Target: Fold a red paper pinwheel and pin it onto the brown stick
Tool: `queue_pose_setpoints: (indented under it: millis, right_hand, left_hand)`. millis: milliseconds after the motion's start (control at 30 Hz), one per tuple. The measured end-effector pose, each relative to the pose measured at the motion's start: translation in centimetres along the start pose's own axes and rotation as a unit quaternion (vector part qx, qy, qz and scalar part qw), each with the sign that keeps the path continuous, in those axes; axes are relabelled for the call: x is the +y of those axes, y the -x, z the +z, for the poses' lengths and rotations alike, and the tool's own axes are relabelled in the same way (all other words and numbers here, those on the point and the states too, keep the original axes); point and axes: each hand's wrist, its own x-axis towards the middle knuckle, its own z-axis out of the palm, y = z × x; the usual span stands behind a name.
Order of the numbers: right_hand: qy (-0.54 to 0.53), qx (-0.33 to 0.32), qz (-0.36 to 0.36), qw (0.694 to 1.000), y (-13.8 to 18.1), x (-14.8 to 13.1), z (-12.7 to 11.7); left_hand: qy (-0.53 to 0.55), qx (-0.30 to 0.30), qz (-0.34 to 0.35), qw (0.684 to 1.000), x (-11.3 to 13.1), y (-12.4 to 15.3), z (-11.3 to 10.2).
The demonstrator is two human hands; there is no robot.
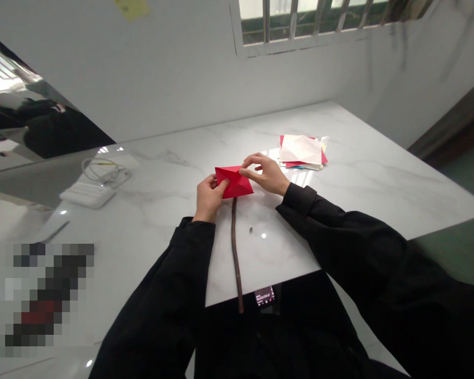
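The left hand pinches the near-left edge of a red paper, thumb on top and fingers curled under, closed on the sheet. The right hand is closed on the paper's far-right side: thumb and forefinger nip the upper edge, while the other fingers arch loosely above it. Both sleeves are black.

The paper sits between the two hands, low over the white marble table, at the middle of the near half. Whether it rests on the surface or is lifted just clear cannot be told. It is already folded: it reads as a flattened diamond or kite shape with a crease running across it and a raised flap on the left. Judging from that, several folds are done and the sheet is well past flat, but no finished figure shows; the shape looks like an early or middle stage, with more creasing left.

Just below the paper a thin brown stick lies along the table toward the person, its near end past the table's edge. Farther right, well apart, lies a stack of papers, white and red on top. To the left sit a white box and a coiled cable.
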Motion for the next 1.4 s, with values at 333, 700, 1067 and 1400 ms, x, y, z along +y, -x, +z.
queue_pose_setpoints:
  millis: [333,700,1067,1400]
  right_hand:
    - [-0.023,-0.164,0.023,0.986,-0.3,-0.5,-1.8]
    - [0.034,-0.373,-0.025,0.927,11.7,-7.5,-0.8]
    - [0.26,-0.212,-0.009,0.942,6.9,-2.6,-1.2]
    - [0.416,-0.079,0.088,0.901,0.0,2.1,-2.4]
  left_hand:
    - [-0.007,0.024,0.013,1.0,-0.5,-0.6,-0.7]
    - [0.001,0.026,0.014,1.0,-0.9,-1.0,-1.1]
    - [0.116,0.006,-0.062,0.991,0.6,-0.7,-1.2]
    - [0.153,-0.067,-0.067,0.984,1.6,-0.1,-1.4]
